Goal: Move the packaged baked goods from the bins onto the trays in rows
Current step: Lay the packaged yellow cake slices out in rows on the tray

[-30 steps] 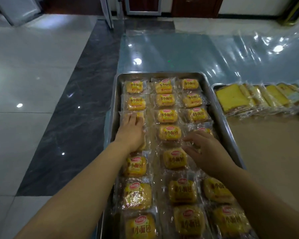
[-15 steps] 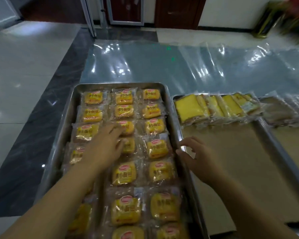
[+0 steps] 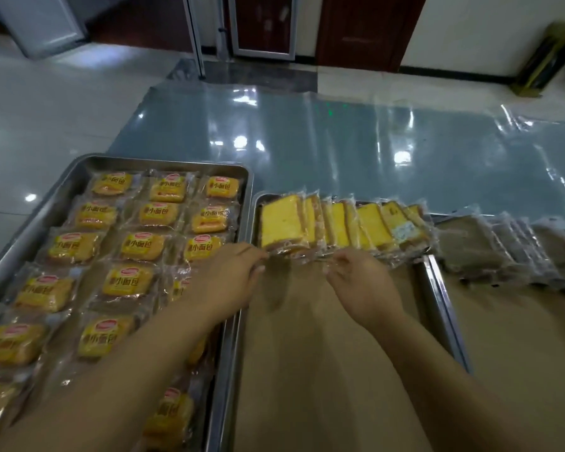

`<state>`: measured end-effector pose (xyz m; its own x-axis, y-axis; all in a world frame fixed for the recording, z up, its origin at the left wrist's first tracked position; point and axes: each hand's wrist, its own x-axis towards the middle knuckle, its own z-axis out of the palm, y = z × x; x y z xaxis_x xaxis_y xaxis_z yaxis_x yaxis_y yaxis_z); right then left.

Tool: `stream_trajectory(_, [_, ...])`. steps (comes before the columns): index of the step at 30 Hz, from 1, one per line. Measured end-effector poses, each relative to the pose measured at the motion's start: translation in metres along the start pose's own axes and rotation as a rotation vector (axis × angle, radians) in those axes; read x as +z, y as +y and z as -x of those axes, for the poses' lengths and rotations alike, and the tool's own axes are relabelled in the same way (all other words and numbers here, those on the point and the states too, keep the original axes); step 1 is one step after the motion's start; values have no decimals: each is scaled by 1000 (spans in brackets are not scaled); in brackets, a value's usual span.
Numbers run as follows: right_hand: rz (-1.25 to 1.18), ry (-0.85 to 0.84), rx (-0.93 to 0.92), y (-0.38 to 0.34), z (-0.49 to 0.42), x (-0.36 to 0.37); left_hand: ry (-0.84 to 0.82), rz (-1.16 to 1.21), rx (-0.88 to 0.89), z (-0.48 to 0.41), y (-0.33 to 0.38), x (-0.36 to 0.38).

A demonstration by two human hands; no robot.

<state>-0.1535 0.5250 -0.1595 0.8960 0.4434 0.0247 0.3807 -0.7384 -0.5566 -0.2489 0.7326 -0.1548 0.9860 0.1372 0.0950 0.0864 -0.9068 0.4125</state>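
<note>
Left hand [image 3: 229, 278] reaches over the seam between two trays. Its fingertips and thumb pinch the near wrapper edge of the leftmost slice in the row of yellow cake slices in clear plastic wrappers [image 3: 281, 223]. Right hand [image 3: 362, 282] is just beside it, with fingers curled at the wrapper fringe further along the same row; blur hides whether it grips, cannot tell.

The row stands overlapped across the far end of the middle steel tray lined with brown paper [image 3: 307, 353]. The left steel tray [image 3: 163, 163] is filled with yellow small-bread packets with red logos [image 3: 128, 282] in three columns. The right paper-lined tray [image 3: 519, 353] holds grey-brown wrapped slices [image 3: 470, 243] at its far end. A clear plastic sheet [image 3: 372, 151] covers the floor beyond.
</note>
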Motion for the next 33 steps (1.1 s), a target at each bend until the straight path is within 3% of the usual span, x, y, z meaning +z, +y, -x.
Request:
stream_trajectory(6, [50,-59,103,-2,-52,-4,-48,-21,-55,-66,-6,10])
stream_trajectory(13, [269,-60,4,-12,-77,9,-230,-69,-51,-140,-23,18])
stream_trajectory(17, [142,-79,146,-5,-76,18,-338,-30,-29,-164,-28,16])
stream_trajectory(22, [-5,-19,162,-2,-71,24,-339,38,-72,-166,-28,9])
stream_trajectory(27, [-240,80,228,-8,-62,17,-239,257,-105,-143,-20,1])
stream_trajectory(33, [-438,305,132,-12,-21,-12,42,408,-117,-92,-1,-20])
